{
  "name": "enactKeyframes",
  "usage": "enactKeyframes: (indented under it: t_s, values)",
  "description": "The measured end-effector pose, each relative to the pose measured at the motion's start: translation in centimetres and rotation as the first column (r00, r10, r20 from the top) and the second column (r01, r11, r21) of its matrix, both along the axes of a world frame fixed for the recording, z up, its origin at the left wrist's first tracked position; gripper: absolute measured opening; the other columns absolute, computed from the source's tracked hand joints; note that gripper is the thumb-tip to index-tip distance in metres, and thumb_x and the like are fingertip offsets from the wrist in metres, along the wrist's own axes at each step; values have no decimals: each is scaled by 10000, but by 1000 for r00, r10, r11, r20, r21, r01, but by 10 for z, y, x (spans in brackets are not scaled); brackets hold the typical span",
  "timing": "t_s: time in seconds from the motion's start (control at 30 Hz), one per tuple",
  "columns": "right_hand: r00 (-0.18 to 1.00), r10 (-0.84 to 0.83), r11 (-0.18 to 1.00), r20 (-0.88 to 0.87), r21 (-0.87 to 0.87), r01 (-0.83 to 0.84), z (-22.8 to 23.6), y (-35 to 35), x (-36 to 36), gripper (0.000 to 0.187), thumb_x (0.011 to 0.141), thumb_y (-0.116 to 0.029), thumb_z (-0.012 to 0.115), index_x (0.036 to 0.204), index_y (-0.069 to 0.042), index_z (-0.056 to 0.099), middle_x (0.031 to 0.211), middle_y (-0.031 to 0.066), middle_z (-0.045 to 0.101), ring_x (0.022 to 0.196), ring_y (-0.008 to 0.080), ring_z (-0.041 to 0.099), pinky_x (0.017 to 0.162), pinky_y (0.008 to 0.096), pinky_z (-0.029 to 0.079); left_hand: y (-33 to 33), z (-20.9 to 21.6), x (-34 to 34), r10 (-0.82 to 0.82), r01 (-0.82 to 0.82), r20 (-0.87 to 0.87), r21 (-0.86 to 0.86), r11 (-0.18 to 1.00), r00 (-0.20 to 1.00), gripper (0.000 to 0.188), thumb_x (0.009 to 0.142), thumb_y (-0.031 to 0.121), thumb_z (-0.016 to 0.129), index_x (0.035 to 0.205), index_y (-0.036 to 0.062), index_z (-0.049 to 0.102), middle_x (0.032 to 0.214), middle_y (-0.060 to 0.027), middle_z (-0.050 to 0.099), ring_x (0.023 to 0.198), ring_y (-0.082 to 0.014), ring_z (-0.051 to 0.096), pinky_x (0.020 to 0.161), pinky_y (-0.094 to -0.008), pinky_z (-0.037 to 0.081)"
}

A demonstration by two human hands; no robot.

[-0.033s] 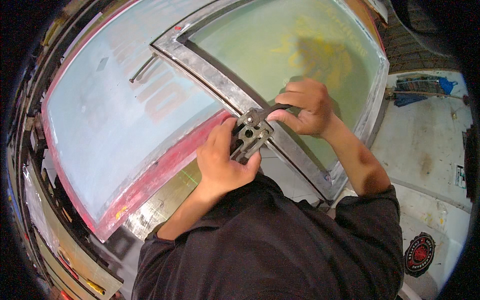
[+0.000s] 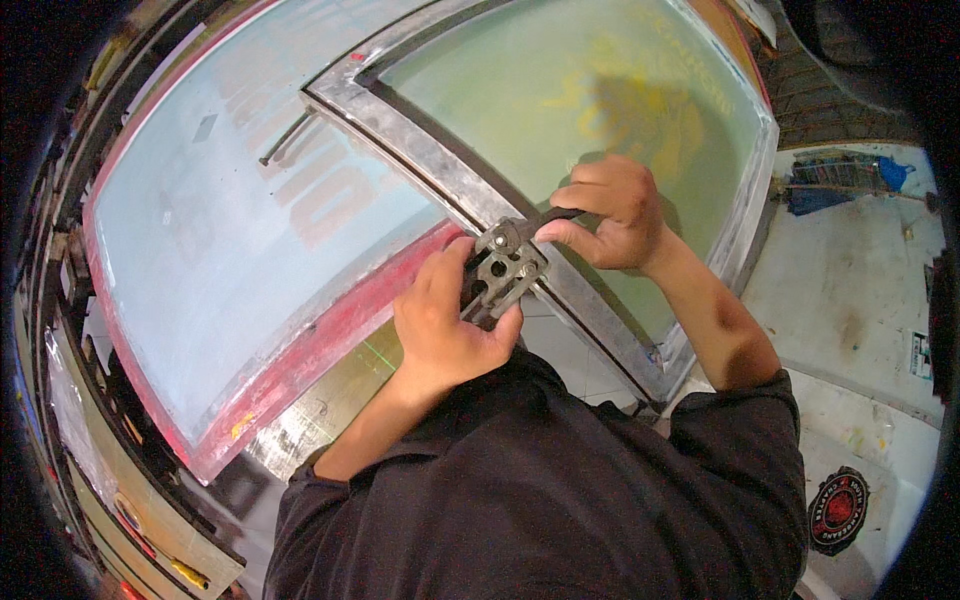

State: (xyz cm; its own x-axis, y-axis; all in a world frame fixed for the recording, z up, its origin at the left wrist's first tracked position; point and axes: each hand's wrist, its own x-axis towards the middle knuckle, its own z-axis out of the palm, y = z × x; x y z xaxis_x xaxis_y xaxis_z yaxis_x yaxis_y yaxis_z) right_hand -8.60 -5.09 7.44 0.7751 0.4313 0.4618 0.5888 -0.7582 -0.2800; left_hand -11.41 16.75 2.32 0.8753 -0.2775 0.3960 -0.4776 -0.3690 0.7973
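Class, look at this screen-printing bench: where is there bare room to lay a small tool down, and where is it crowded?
Free: the pale blue mesh of the red-edged frame, beyond the thin dark rod; also the greenish mesh of the grey metal frame above the right hand. Crowded: around the perforated metal clamp, gripped by the left hand.

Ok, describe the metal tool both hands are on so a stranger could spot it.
Find the grey metal frame around the greenish screen. On its lower rail, between the left hand and right hand, sits a grey metal clamp. Holes pierce its flat plate, unlike the plain rail.

The hands hide most of the metal clamp.
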Motion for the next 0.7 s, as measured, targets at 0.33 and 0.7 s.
enactKeyframes:
  t_s: [0.33, 0.7]
  values:
    - [995, 59, 947, -85, 320, -29, 0, 7, 45, 211, 729, -251, 696, 696, -55, 623, 632, 104, 589, 544, 243, 568, 489, 317, 409, 0, -1, 1, -6, 7, 33, -37, 999, 999, 582, 542, 166, 713, 1078, 30, 531, 853, -139, 589, 713, -322, 602, 609, -368, 497]
    - [915, -79, 652, -395, 674, 348, -22, 57, 106, 200, 867, -203, 609, 848, -4, 611, 658, 1, 548, 538, 47, 467, 474, 189, 372, -1, 4, 1, -1, 2, 2, -55, 998, 1000, 551, 554, 159, 696, 1062, 22, 531, 838, -143, 590, 690, -317, 601, 607, -364, 496]
